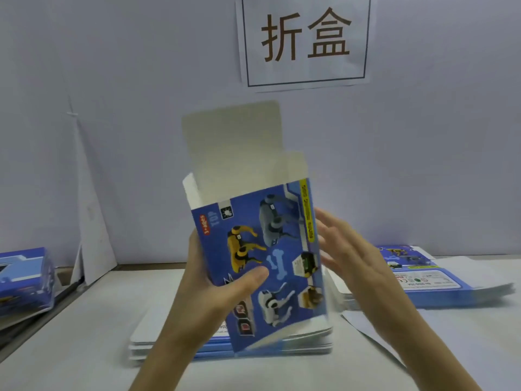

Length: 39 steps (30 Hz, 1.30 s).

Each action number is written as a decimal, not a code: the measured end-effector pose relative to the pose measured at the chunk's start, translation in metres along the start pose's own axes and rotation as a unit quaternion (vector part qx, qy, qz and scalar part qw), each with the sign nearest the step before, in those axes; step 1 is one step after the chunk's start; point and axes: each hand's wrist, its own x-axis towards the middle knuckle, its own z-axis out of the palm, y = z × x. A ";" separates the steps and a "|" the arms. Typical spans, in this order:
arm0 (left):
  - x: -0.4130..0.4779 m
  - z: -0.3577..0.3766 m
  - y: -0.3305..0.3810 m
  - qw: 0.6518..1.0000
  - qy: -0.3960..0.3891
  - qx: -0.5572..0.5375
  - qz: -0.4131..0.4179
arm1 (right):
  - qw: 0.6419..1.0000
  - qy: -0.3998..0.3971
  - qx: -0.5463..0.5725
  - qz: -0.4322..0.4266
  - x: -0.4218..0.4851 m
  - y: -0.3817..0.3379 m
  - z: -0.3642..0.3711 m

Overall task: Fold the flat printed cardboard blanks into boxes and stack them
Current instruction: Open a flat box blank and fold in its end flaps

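A blue printed box (282, 249) with robot-dog pictures is held upright above the table, its top open and white flaps standing up. My left hand (222, 289) grips its left side, thumb across the printed front. My right hand (346, 252) is beside the box's right edge, fingers straight and spread, touching or nearly touching it. Under the box lies a stack of flat blanks (174, 342). A second pile of flat printed blanks (439, 280) sits at the right.
A folded blue box (25, 280) rests at the left edge on a lower surface. A white sign with brown characters (306, 38) hangs on the white back wall. Loose white sheets (369, 331) lie on the table at the right.
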 end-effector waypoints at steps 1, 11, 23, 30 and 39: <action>-0.001 -0.005 -0.001 0.999 -0.006 0.032 0.031 | 0.999 0.014 0.036 0.031 0.001 -0.001 -0.003; -0.004 -0.006 -0.003 0.953 -0.072 0.213 0.203 | 0.923 -0.038 0.323 0.207 0.000 -0.006 -0.011; -0.004 -0.008 -0.001 0.939 -0.099 0.283 0.170 | 0.956 0.011 -0.107 0.271 -0.007 -0.010 -0.017; -0.005 -0.012 -0.005 0.945 -0.117 0.265 0.151 | 0.932 -0.023 -0.226 0.281 -0.007 -0.017 -0.022; -0.001 -0.004 0.011 0.963 -0.213 0.133 -0.096 | 0.915 0.019 -0.275 0.294 -0.007 -0.016 -0.017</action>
